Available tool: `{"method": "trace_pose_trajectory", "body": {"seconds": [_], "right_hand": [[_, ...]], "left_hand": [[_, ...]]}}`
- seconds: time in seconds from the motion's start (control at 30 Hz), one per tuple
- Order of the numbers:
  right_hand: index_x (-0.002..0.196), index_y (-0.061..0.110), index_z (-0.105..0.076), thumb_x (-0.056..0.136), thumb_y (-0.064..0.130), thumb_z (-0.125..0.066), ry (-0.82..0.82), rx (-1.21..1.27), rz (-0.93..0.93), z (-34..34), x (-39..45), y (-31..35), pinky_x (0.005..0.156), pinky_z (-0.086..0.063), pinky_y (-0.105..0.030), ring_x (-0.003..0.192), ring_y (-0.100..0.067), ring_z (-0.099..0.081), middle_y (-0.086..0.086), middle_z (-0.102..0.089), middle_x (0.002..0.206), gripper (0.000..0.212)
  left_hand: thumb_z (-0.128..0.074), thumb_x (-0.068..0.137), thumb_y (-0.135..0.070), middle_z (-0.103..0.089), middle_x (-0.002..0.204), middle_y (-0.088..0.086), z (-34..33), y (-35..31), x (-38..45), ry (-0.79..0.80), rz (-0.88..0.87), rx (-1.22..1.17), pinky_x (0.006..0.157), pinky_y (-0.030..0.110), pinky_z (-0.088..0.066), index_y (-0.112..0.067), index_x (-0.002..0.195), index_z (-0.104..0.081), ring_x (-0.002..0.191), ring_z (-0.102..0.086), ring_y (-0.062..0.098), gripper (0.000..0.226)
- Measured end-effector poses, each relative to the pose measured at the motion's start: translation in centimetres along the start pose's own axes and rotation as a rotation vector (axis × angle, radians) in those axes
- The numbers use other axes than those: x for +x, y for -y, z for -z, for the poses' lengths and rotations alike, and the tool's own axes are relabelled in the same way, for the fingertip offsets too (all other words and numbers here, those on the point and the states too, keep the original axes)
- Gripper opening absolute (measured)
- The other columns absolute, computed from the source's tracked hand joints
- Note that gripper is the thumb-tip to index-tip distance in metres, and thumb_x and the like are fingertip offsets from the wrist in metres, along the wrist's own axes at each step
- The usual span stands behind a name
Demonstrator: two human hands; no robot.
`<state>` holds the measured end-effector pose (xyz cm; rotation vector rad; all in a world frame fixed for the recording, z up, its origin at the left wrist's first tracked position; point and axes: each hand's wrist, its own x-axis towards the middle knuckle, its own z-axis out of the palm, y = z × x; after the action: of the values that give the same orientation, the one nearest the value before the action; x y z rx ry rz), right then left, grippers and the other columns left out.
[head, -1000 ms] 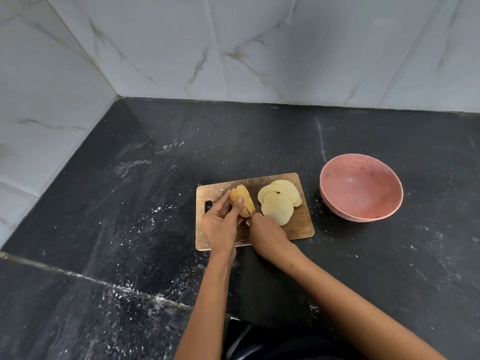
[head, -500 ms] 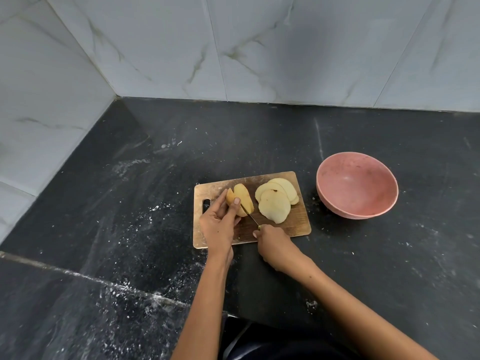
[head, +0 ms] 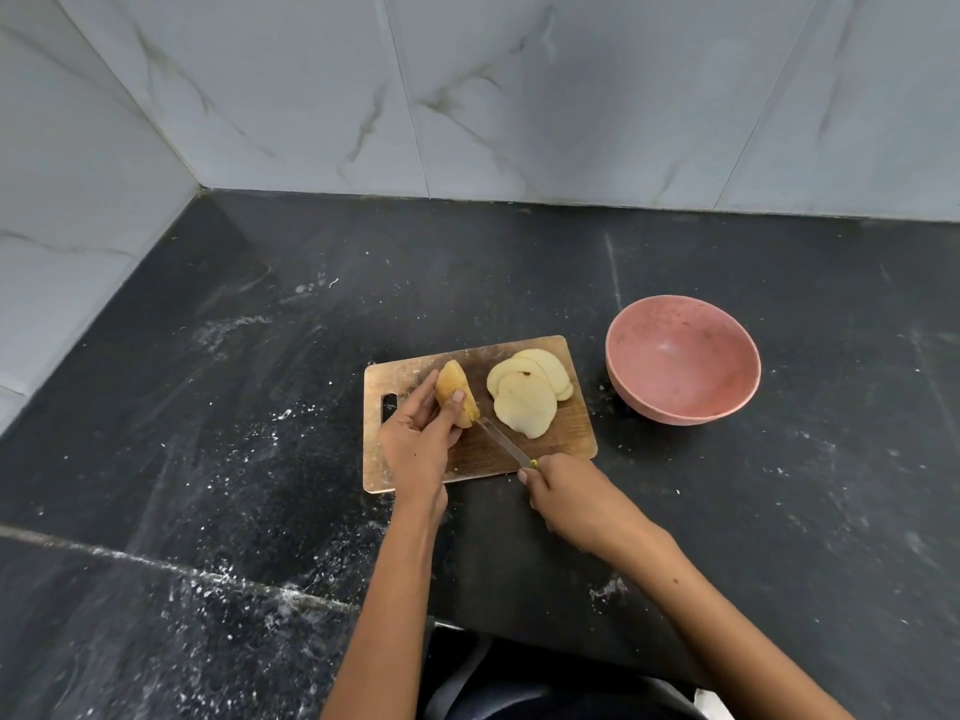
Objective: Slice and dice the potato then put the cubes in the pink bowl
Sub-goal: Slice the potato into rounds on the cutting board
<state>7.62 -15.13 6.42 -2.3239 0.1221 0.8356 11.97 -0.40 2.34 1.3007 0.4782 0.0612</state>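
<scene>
Looking down from head height at a dark stone counter (head: 208, 459) dusted with white specks, set in a corner of pale marbled wall tiles (head: 467, 96). A small wooden board (head: 566, 433) lies on the counter, a slot handle at its left end.

On the left half of the board, the left hand (head: 415, 439) grasps the uncut piece of potato (head: 453, 389), fingers and thumb wrapped round its near and left sides, one fingertip resting on top. The piece still has its tan skin and stands on the board.

The right hand (head: 566, 498) sits just off the near right edge of the board, clenched round the handle of a knife (head: 501, 440). Only a speck of yellow-green handle shows past the fingers. The thin blade runs from that hand up and left across the board, its tip at the right side of the potato piece, close by the left hand's fingers. Whether the edge is touching the potato cannot be told.

On the right half of the board lies an overlapping pile of pale slices (head: 524, 402), flat, well clear of the blade's tip and not touched by either hand.

A pink bowl (head: 644, 402) stands upright on the counter just to the right of the board, apart from it. Nothing can be seen inside it.

Both bare forearms reach in from the bottom of the view.
</scene>
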Motion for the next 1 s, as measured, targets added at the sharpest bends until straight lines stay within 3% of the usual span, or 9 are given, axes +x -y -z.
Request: {"method": "trace_pose_trajectory", "body": {"seconds": [0.13,0.23,0.43,0.63,0.8,0.9,1.0], "right_hand": [[0.08,0.017,-0.049,0.103,0.033,-0.036,-0.124,0.073,0.063,1.9,-0.7,0.0,0.062,-0.043,-0.03,0.072,-0.017,-0.054,-0.001,-0.056,0.079,0.03],[0.092,0.015,-0.046,0.103,0.026,-0.036,-0.198,0.12,0.15,2.0,0.2,0.9,0.055,-0.036,-0.024,0.069,-0.01,-0.05,0.001,-0.054,0.081,0.018],[0.099,0.019,-0.045,0.103,0.026,-0.037,-0.329,0.073,0.231,1.0,1.8,1.7,0.059,-0.052,-0.031,0.059,-0.01,-0.055,0.001,-0.06,0.076,0.011],[0.108,0.02,-0.045,0.104,0.03,-0.034,-0.317,0.024,0.309,0.3,2.4,2.2,0.056,-0.046,-0.026,0.063,-0.008,-0.056,0.004,-0.058,0.076,0.015],[0.103,0.022,-0.043,0.104,0.031,-0.033,-0.309,-0.002,0.323,-0.1,2.8,2.2,0.06,-0.048,-0.029,0.066,-0.01,-0.057,0.005,-0.059,0.076,0.013],[0.105,0.022,-0.043,0.104,0.031,-0.033,-0.29,-0.029,0.325,-0.3,2.9,2.2,0.065,-0.053,-0.032,0.07,-0.011,-0.06,0.003,-0.061,0.081,0.014],[0.106,0.022,-0.043,0.104,0.032,-0.033,-0.288,-0.081,0.299,-0.7,3.2,2.3,0.063,-0.05,-0.027,0.072,-0.009,-0.06,0.004,-0.061,0.084,0.014]], "left_hand": [[-0.069,0.085,-0.005,-0.07,0.113,0.0,-0.3,-0.2,0.0,-0.013,0.014,-0.015,0.077,0.024,-0.058,-0.015,0.125,-0.062,0.102,-0.067,0.01,0.042],[-0.071,0.084,-0.007,-0.07,0.114,0.001,-0.6,-0.1,0.0,-0.039,0.003,-0.011,0.076,0.025,-0.058,-0.015,0.125,-0.062,0.102,-0.067,0.012,0.042],[-0.073,0.081,-0.007,-0.071,0.111,0.001,-1.2,0.4,-0.1,-0.098,-0.039,-0.029,0.076,0.027,-0.059,-0.011,0.123,-0.064,0.102,-0.068,0.016,0.043],[-0.074,0.079,-0.009,-0.07,0.114,-0.001,-1.7,1.0,-0.6,-0.161,-0.094,-0.046,0.085,0.036,-0.057,-0.013,0.119,-0.065,0.105,-0.067,0.014,0.042],[-0.072,0.08,-0.005,-0.072,0.11,-0.002,-2.0,1.2,-0.7,-0.188,-0.077,-0.091,0.089,0.042,-0.056,-0.008,0.122,-0.064,0.104,-0.068,0.018,0.043],[-0.071,0.082,-0.004,-0.073,0.106,-0.005,-2.0,1.1,-0.6,-0.187,-0.056,-0.114,0.086,0.037,-0.057,-0.012,0.121,-0.064,0.103,-0.068,0.017,0.041],[-0.071,0.082,-0.005,-0.073,0.104,-0.007,-1.8,0.9,-0.6,-0.191,-0.05,-0.118,0.076,0.028,-0.059,-0.014,0.12,-0.066,0.1,-0.069,0.016,0.039]]}}
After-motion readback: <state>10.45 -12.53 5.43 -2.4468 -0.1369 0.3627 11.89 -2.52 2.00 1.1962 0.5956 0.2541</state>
